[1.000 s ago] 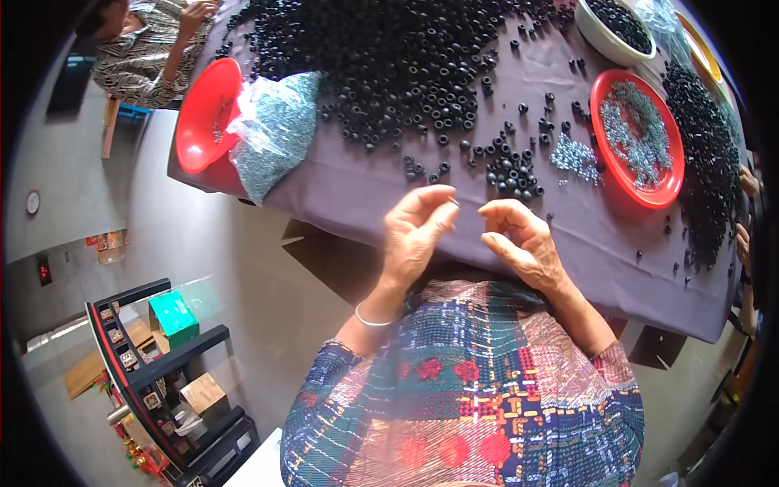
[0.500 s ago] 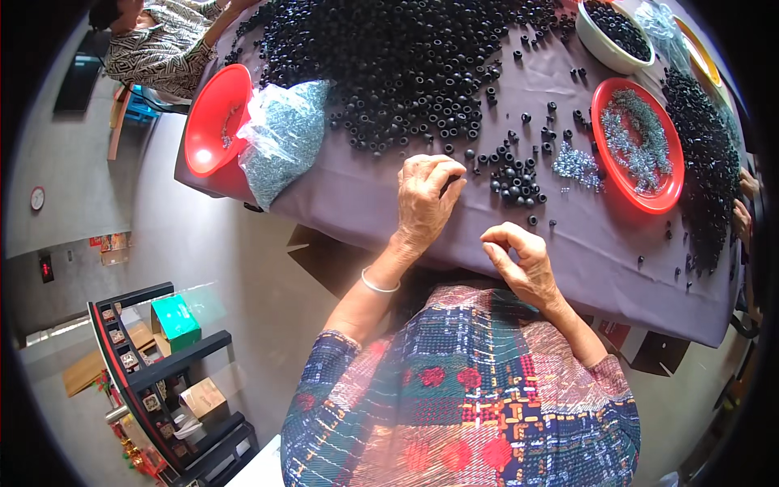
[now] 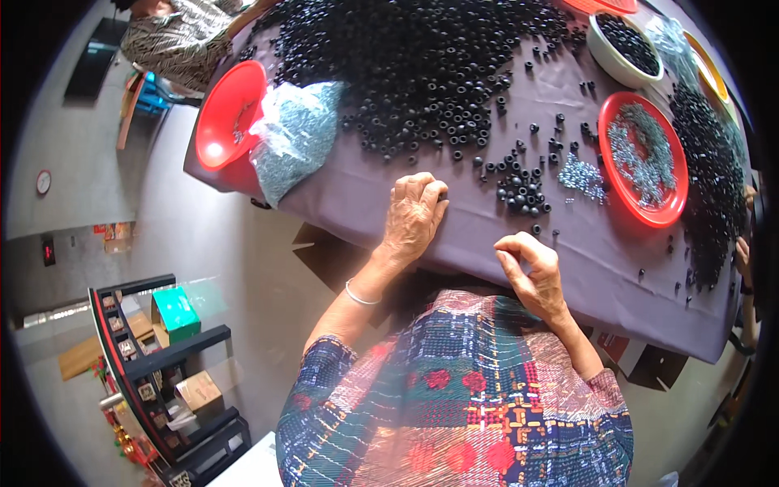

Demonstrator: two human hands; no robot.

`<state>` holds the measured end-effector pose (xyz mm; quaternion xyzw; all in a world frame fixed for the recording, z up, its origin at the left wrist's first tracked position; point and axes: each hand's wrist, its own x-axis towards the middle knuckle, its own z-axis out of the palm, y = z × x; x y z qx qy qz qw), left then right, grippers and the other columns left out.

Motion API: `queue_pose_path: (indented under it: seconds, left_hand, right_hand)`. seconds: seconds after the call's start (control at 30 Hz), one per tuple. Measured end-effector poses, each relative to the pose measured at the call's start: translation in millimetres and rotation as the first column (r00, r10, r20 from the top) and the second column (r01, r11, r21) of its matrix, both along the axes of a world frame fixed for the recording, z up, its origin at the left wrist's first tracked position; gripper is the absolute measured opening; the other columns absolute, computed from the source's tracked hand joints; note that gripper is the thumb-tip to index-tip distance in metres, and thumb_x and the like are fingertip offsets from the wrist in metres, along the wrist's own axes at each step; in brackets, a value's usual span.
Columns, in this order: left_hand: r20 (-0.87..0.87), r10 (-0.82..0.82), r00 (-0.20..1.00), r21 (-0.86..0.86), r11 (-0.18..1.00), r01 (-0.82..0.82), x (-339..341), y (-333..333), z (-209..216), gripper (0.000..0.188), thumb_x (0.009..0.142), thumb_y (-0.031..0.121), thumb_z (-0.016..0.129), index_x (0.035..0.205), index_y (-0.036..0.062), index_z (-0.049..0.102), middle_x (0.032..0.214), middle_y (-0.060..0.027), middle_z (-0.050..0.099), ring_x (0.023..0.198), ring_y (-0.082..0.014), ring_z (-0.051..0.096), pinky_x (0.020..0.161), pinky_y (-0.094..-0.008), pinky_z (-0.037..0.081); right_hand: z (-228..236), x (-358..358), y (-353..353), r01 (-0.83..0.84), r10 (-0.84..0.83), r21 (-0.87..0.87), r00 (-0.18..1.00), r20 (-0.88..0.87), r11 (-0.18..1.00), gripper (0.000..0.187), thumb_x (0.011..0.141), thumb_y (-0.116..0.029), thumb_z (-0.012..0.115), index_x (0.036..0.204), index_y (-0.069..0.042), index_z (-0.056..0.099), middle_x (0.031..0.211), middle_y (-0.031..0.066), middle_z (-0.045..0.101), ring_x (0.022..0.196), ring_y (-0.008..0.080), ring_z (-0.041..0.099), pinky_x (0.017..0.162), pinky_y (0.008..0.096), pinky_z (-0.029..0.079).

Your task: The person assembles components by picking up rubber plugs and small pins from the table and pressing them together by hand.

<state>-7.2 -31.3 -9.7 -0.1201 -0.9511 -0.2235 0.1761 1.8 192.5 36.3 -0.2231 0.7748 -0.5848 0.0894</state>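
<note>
Purple cloth over the table, black ring-shaped beads clustered just beyond my left hand, which rests fingers curled, empty; right hand pinches thumb to forefinger, contents unclear; best pick singles from the cluster's edge.

A matt purple cloth covered the table. The small black ring-shaped beads looked like glossy plastic, as did the round red plastic tray; the clear crinkled plastic bag shone.

Purple tablecloth, black beads, red plate, plaid sleeve
</note>
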Motion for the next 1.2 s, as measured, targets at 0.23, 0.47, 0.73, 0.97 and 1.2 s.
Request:
queue_pose_path:
  seconds: [0.23,0.47,0.73,0.97,1.2]
  left_hand:
    - [-0.012,0.04,0.999,-0.084,0.996,-0.041,26,-38,1,0.036,0.069,0.006,0.07,0.1,0.0099,0.053,0.103,-0.0093,0.051,0.096,-0.0282,0.048,0.083,-0.0379,0.039]
    - [-0.1,0.153,0.983,-0.03,0.987,-0.157,80,-81,-18,0.03,0.075,0.004,0.066,0.101,0.0054,0.052,0.102,-0.0134,0.051,0.097,-0.0311,0.049,0.085,-0.0405,0.039]
    - [0.017,0.42,0.907,-0.034,0.907,-0.419,132,-78,-71,0.02,0.08,0.006,0.058,0.098,0.0001,0.052,0.1,-0.018,0.052,0.095,-0.035,0.049,0.084,-0.0442,0.039]
    - [-0.211,0.373,0.903,0.124,0.927,-0.354,99,-47,-7,0.014,0.079,0.002,0.063,0.089,0.0029,0.053,0.092,-0.0123,0.052,0.09,-0.0285,0.048,0.082,-0.0379,0.038]
    - [-0.137,0.063,0.989,0.215,0.976,-0.033,-6,15,18,0.02,0.071,0.0,0.07,0.087,0.0056,0.062,0.09,-0.0099,0.058,0.09,-0.0273,0.054,0.081,-0.0358,0.043]
  right_hand:
    - [3,0,-2,-0.027,0.025,0.02,0.996,0.086,0.999,0.006,0.085,0.001,0.056,0.092,0.001,0.057,0.076,-0.0004,0.05,0.067,0.0063,0.045,0.061,0.0191,0.038]
    - [3,5,-8,-0.014,0.009,0.044,0.994,0.11,0.999,0.007,0.083,-0.001,0.06,0.089,0.003,0.059,0.074,0.0052,0.056,0.066,0.0114,0.052,0.064,0.0238,0.043]
    - [7,3,3,0.081,-0.085,0.039,0.992,0.098,0.996,0.008,0.082,-0.003,0.062,0.089,0.0,0.061,0.076,0.0057,0.06,0.067,0.0112,0.055,0.062,0.0244,0.044]
    - [-2,-8,44,0.344,-0.344,0.013,0.939,0.023,0.939,0.007,0.084,-0.002,0.061,0.09,0.002,0.061,0.075,0.0027,0.059,0.068,0.0077,0.054,0.064,0.0217,0.045]
    - [-14,-12,66,0.46,-0.456,0.113,0.888,-0.061,0.881,0.007,0.083,-0.001,0.06,0.09,0.001,0.06,0.076,0.0047,0.059,0.067,0.0089,0.055,0.062,0.0229,0.045]
